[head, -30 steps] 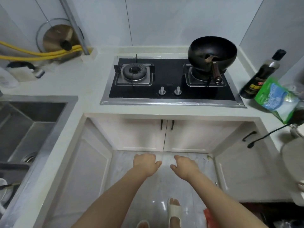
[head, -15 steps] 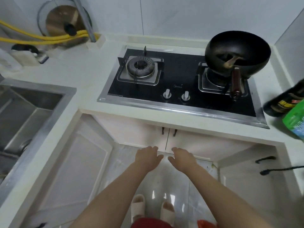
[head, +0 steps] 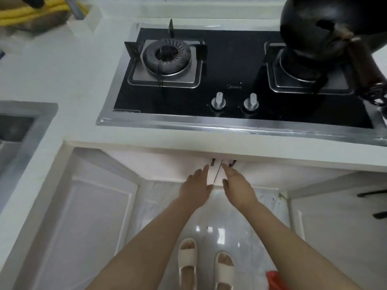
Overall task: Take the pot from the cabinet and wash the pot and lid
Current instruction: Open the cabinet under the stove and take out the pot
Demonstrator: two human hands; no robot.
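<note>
- Sink (head: 25, 124): one steel basin, far to the left of both hands, set into the white desk (head: 69, 91); the washing will presumably end there.
- Left hand (head: 195, 188): fingers straight and loosely together, tips just below the left door handle (head: 212, 162); it grips nothing.
- Cabinet doors (head: 167, 166): two, closed, meeting at a dark vertical seam that runs up between the two hands. Two small dark handles flank the seam, each directly ahead of its own hand's fingertips.
- Right hand (head: 236, 186): fingers extended, tips just short of the right door handle (head: 232, 163); whether they touch it cannot be told. It holds nothing.
- Deciding relation: each handle lies straight ahead of and slightly above its hand, long axis upright; both hands are about equally near, so each door would likely be taken by the hand on its own side.
- Pot and lid: neither is visible; judged to be behind the closed doors, beyond the hands.
- Stove (head: 230, 97): one, above the hands, with two burners and two knobs (head: 218, 101); one black wok (head: 326, 28) sits on the right burner.
- Step in hand: opening the cabinet, the task barely begun.
</note>
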